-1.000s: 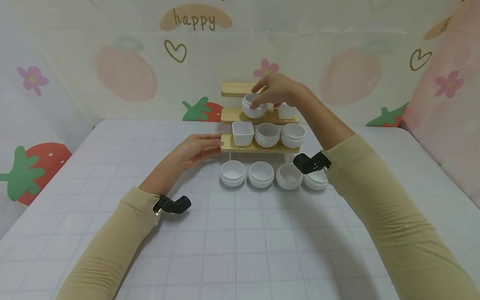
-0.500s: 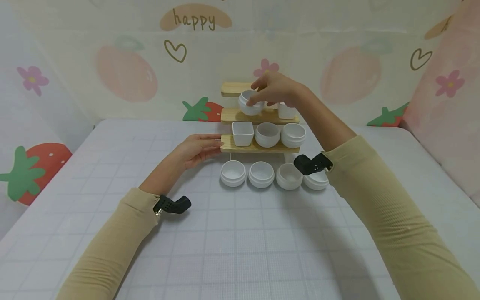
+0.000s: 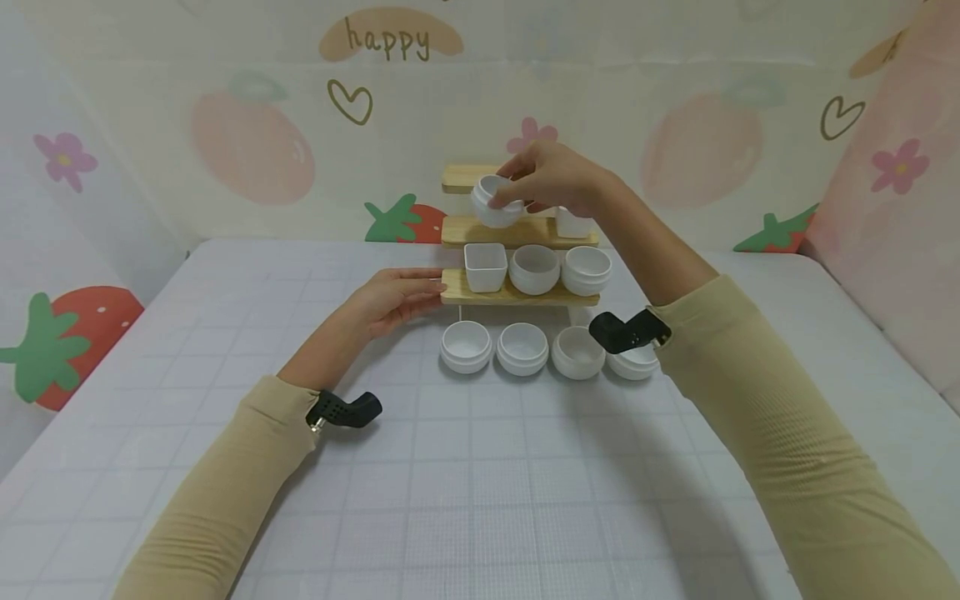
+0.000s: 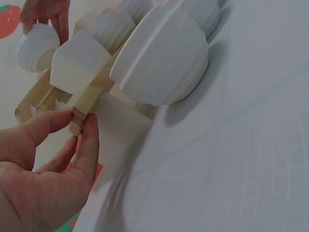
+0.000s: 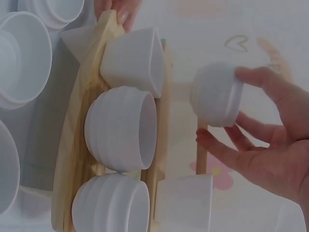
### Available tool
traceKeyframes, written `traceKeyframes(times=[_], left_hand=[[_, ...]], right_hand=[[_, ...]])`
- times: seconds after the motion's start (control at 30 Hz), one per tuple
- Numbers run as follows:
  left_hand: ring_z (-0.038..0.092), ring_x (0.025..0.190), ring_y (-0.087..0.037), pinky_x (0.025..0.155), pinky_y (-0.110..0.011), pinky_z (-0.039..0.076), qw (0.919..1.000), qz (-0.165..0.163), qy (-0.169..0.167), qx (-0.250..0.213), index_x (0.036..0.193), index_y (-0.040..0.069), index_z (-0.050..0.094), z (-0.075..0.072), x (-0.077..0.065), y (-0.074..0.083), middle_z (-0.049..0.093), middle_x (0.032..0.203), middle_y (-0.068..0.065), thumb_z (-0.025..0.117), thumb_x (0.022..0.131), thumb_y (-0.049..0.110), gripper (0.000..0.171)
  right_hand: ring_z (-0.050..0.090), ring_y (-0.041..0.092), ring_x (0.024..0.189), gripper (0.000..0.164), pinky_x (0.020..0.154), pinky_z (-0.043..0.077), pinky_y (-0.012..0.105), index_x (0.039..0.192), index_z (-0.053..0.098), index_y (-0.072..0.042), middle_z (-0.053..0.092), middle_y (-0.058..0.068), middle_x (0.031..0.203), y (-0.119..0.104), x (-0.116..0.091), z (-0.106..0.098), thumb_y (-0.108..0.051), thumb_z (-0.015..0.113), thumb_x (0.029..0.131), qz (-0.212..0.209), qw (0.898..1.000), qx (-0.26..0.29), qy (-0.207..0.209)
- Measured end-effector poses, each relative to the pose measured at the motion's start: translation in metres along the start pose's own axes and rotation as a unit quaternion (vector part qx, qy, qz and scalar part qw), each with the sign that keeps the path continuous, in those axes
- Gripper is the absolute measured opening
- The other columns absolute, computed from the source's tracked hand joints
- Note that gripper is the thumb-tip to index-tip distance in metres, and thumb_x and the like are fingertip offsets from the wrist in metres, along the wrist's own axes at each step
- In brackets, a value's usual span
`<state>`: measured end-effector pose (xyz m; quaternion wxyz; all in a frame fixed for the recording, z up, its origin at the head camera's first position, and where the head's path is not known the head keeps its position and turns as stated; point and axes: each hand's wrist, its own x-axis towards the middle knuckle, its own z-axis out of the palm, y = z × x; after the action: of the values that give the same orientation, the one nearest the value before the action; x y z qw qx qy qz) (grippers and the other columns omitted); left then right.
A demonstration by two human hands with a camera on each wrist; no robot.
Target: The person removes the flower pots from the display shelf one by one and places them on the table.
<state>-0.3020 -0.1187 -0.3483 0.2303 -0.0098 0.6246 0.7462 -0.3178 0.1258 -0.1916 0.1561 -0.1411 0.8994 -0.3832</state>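
My right hand (image 3: 558, 179) pinches a small round white pot (image 3: 495, 204) by its rim, over the left half of the middle wooden shelf (image 3: 536, 232). In the right wrist view this pot (image 5: 215, 94) is tipped by the camera angle, thumb on one side and fingers on the other. My left hand (image 3: 397, 300) pinches the left end of the lowest wooden shelf (image 3: 453, 287), thumb above and fingers below, as the left wrist view shows. On that lowest shelf stand a square white pot (image 3: 486, 268) and two round ones, a ribbed pot (image 5: 120, 128) among them.
A square white pot (image 3: 574, 223) stands at the middle shelf's right end, partly behind my right hand. The top shelf (image 3: 472, 178) rises behind. Several round white pots, such as the leftmost pot (image 3: 466, 347), line the table (image 3: 450, 483) before the stand. A patterned backdrop (image 3: 420, 125) stands behind.
My right hand has shifted slightly left and up, lifting the round pot off its lower position near the middle shelf. My left hand has stayed on the lowest shelf's end.
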Motion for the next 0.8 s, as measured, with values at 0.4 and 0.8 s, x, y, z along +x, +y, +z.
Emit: traceKeyframes(times=[0.4, 0.8], left_hand=[[0.071, 0.086, -0.006, 0.087, -0.018, 0.062, 1.0000, 0.001, -0.003, -0.002, 0.159, -0.008, 0.037, 0.000, 0.000, 0.000, 0.042, 0.159, -0.025, 0.054, 0.107, -0.003, 0.055], [0.071, 0.088, -0.006, 0.089, -0.019, 0.062, 1.0000, 0.003, -0.003, 0.002, 0.159, -0.008, 0.038, -0.001, 0.001, 0.000, 0.043, 0.160, -0.025, 0.055, 0.107, -0.003, 0.055]], right_hand=[[0.059, 0.029, 0.125, 0.052, 0.113, 0.055, 0.044, 0.147, 0.055, 0.007, 0.056, 0.021, 0.145, 0.007, -0.001, 0.002, -0.008, 0.069, 0.100, -0.032, 0.997, 0.073, 0.009], [0.058, 0.031, 0.126, 0.053, 0.112, 0.055, 0.048, 0.148, 0.049, 0.006, 0.052, 0.020, 0.149, 0.013, -0.003, 0.005, -0.005, 0.066, 0.099, -0.042, 0.991, 0.127, 0.007]])
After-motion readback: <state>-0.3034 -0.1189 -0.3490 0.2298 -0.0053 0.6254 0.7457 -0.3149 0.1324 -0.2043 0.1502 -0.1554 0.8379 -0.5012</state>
